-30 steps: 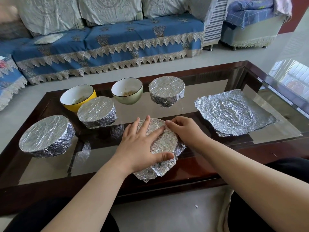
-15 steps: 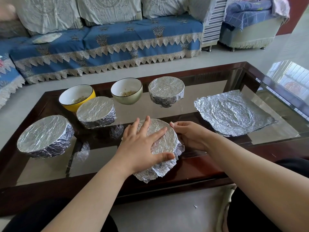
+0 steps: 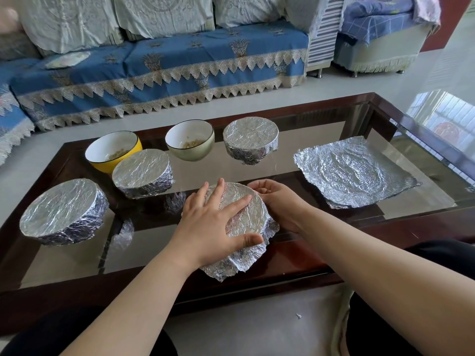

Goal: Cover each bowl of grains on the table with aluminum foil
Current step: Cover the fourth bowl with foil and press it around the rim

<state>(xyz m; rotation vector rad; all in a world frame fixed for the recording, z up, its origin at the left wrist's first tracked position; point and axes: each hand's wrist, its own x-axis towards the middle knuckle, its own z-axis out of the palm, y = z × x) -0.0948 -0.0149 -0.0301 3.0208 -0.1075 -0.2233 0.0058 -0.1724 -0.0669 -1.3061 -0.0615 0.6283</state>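
Three done so far: the big wrapped bowl (image 3: 63, 211) on the left, the middle wrapped bowl (image 3: 143, 176) and the far wrapped bowl (image 3: 250, 140) all look sealed.
Bowl in hand: the fourth bowl (image 3: 241, 217) sits near the front edge of the worktop (image 3: 303, 258), foil draped over it, with the near skirt flaring out loose.
Left hand: the left hand (image 3: 213, 224) lies flat on top, fingers (image 3: 237, 202) straight and spread, thumb down on the near rim. It's pressing, not gripping.
Right hand: the right hand (image 3: 276, 201) is cupped against the far right side, fingers curled round the foil at the rim.
Still open: the yellow bowl (image 3: 113, 151) and the green bowl (image 3: 190, 143) at the back, grains visible in both.
Spare foil: one crinkled sheet (image 3: 354, 170) lies flat on the right, well apart from the open bowls.
How I'd do it: keep the flat palm light so the top stays taut and doesn't dent. Work the cupped hand round the rim bit by bit, crimping downward.
Watch out: foil tears if you tug it, so fold that loose near flap under instead of pulling.
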